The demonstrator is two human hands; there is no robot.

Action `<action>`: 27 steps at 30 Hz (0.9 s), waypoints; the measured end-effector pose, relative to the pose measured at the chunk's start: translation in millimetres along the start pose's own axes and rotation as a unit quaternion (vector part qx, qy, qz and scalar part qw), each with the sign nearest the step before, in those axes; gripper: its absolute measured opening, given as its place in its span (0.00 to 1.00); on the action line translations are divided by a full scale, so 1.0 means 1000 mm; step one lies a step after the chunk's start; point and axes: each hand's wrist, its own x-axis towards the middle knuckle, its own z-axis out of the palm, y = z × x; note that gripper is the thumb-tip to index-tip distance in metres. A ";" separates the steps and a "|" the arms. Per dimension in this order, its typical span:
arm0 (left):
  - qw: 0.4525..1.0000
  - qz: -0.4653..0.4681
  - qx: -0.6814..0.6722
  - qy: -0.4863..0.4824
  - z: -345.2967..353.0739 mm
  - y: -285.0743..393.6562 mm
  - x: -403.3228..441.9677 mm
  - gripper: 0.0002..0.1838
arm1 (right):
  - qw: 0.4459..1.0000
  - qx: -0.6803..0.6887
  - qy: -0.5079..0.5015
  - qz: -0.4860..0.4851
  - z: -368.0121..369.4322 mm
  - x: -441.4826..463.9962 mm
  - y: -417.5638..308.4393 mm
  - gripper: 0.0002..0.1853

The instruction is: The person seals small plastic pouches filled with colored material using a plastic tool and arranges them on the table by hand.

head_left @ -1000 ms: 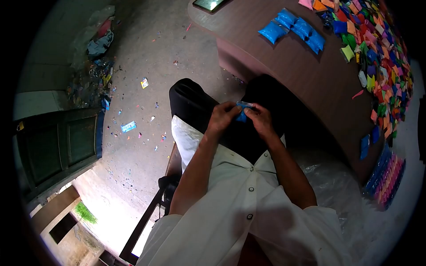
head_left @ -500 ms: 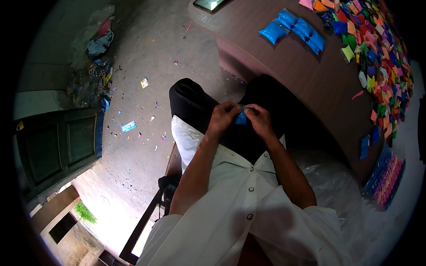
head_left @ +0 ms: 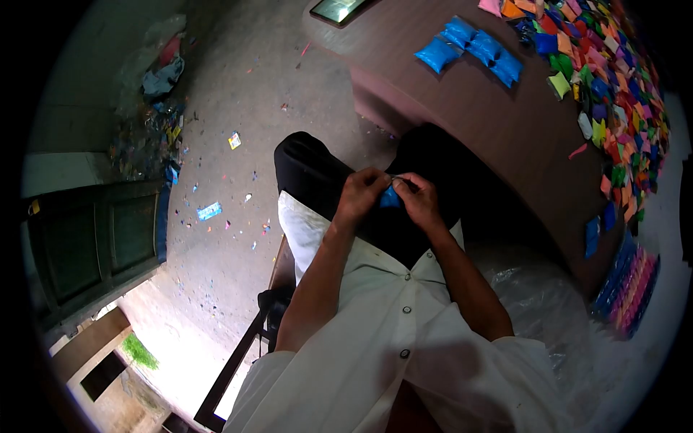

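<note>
Above my lap, both hands pinch the top edge of a small blue packet (head_left: 390, 197). My left hand (head_left: 362, 192) is closed on its left corner, and my right hand (head_left: 419, 196) grips the right corner. The fingertips of the two hands nearly meet, and they hide the packet's upper edge. Several filled blue packets (head_left: 485, 47) lie in a group on the brown table (head_left: 433, 94), ahead and to the right of my hands.
A large pile of colourful small packets (head_left: 613, 94) covers the table's right side. Bundled blue and pink strips (head_left: 626, 289) lie at the lower right. A tablet-like device (head_left: 338, 10) rests at the table's far corner. Litter (head_left: 209, 211) dots the floor; clear plastic (head_left: 534, 289) lies beside me.
Both hands keep their pinch on the blue packet, with the fingertips shifted slightly. The view has tilted a little; nothing else has visibly moved.
</note>
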 end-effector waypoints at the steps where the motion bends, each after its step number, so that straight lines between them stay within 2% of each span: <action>1: 1.000 0.001 0.018 0.004 0.001 0.004 -0.002 0.17 | 1.000 0.007 0.005 0.014 0.000 -0.002 -0.006 0.14; 3: 0.999 0.010 0.032 0.001 0.003 0.015 -0.005 0.16 | 1.000 0.009 0.017 0.021 -0.002 -0.006 -0.025 0.14; 6: 0.987 -0.002 -0.158 -0.041 -0.006 0.012 -0.009 0.17 | 0.999 -0.040 0.002 -0.012 -0.014 -0.016 -0.062 0.13; 7: 0.986 0.004 -0.157 -0.047 -0.008 0.013 -0.009 0.17 | 0.999 -0.042 0.008 -0.018 -0.020 -0.021 -0.075 0.13; 10: 0.971 -0.009 -0.238 0.037 -0.017 0.008 0.000 0.18 | 0.997 -0.063 0.011 -0.046 -0.042 -0.038 -0.125 0.12; 12: 0.966 -0.018 -0.255 0.051 -0.025 -0.013 0.012 0.18 | 0.982 -0.122 0.012 -0.141 -0.065 -0.048 -0.165 0.11; 13: 0.959 -0.032 -0.273 0.066 -0.029 -0.018 0.015 0.18 | 0.982 -0.120 0.017 -0.146 -0.076 -0.049 -0.181 0.11; 15: 0.963 -0.038 -0.258 0.074 -0.028 -0.012 0.014 0.17 | 0.971 -0.156 0.112 -0.145 -0.100 -0.051 -0.202 0.11; 16: 0.964 -0.047 -0.248 0.086 -0.024 -0.013 0.016 0.17 | 0.967 -0.160 0.127 -0.149 -0.113 -0.048 -0.204 0.11; 18: 0.970 -0.053 -0.228 0.066 -0.025 -0.018 0.018 0.17 | 0.967 -0.130 0.202 -0.086 -0.145 -0.039 -0.204 0.12; 22: 0.985 -0.049 -0.153 0.064 -0.020 -0.003 0.011 0.18 | 0.941 -0.170 0.270 -0.111 -0.183 -0.026 -0.190 0.12; 24: 0.989 -0.049 -0.124 0.059 -0.020 -0.005 0.013 0.18 | 0.921 -0.257 0.274 -0.102 -0.192 -0.028 -0.182 0.14; 27: 0.993 -0.045 -0.091 0.054 -0.020 -0.007 0.013 0.18 | 0.895 -0.287 0.322 -0.115 -0.198 -0.035 -0.176 0.17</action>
